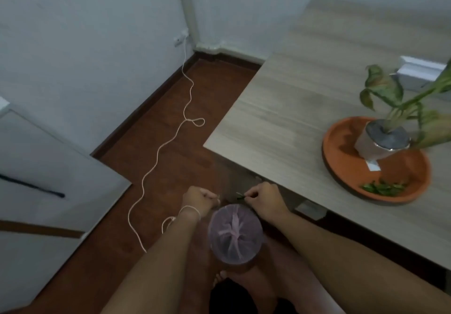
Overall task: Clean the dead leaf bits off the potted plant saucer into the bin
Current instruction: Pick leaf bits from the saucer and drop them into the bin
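Observation:
A small round bin lined with a pale purple bag stands on the floor below me. My right hand hovers just past the bin's far rim, pinching a green leaf bit in its fingertips. My left hand is closed at the bin's far left rim; what it holds is too blurred to tell. On the table to the right sits an orange saucer holding a potted plant. Several green leaf bits lie on the saucer's near side.
The wooden table has its corner just beyond my hands. A white cable snakes across the brown floor from a wall socket. A white door or cabinet stands at the left. A white box sits behind the plant. My bare foot is beside the bin.

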Demonstrator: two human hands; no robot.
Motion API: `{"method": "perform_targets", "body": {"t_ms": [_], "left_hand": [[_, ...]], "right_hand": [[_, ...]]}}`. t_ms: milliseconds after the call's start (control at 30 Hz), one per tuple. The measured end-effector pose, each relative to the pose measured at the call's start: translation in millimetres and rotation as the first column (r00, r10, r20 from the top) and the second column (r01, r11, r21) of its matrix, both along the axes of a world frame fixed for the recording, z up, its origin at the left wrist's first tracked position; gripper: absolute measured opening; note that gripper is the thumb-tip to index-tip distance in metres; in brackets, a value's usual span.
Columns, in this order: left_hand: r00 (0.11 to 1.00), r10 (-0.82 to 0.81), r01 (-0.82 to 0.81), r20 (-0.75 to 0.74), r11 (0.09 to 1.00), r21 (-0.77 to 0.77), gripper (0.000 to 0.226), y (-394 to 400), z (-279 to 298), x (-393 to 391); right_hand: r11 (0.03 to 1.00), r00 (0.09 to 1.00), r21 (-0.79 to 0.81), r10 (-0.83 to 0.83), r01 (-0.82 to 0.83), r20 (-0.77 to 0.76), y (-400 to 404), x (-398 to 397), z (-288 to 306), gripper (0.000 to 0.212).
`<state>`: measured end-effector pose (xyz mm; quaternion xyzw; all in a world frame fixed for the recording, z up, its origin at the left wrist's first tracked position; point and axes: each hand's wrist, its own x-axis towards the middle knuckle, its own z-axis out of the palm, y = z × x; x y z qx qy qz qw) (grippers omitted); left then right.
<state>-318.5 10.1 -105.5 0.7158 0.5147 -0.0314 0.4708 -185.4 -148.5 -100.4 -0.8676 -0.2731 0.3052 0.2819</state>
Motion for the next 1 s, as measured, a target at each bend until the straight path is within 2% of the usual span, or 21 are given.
{"method": "perform_targets", "body": {"t_ms": [167,333,567,733,833,1000], "left_hand": [[1.0,0.01,-0.01,-0.011,1.0,-0.018,0.015,-8,-38,-7],[0.998,-0.021,0.02,-0.053,0.999,-0.026,0.021,-9,-71,-10],[0.987,-0.111,0.106,-0.121,0.994,-0.04,0.019,-12,-115,-16],[0.988,-0.094,0.081,-0.123,0.991,-0.108,0.024,-8,-159,-21],[0.989,-0.107,0.096,-0.105,0.99,-0.098,0.023,-11,-160,-20],[0.957,-0.246,0.239,-0.151,0.969,-0.069,0.041,-17,-144,-17]], "right_hand": [[0.995,0.998,-0.091,-0.033,0.029,-0.05,-8,-23,-54,0.014],[0.99,0.992,-0.113,-0.093,0.083,-0.086,9,-38,-103,0.014],[0.989,0.99,-0.13,-0.078,0.063,-0.115,23,-46,-142,0.016],[0.988,0.991,-0.14,-0.083,0.068,-0.104,20,-39,-155,0.018],[0.986,0.985,-0.144,-0.105,0.085,-0.137,18,-40,-161,0.018],[0.988,0.98,-0.133,-0.097,0.073,-0.176,14,-39,-161,0.016]]}}
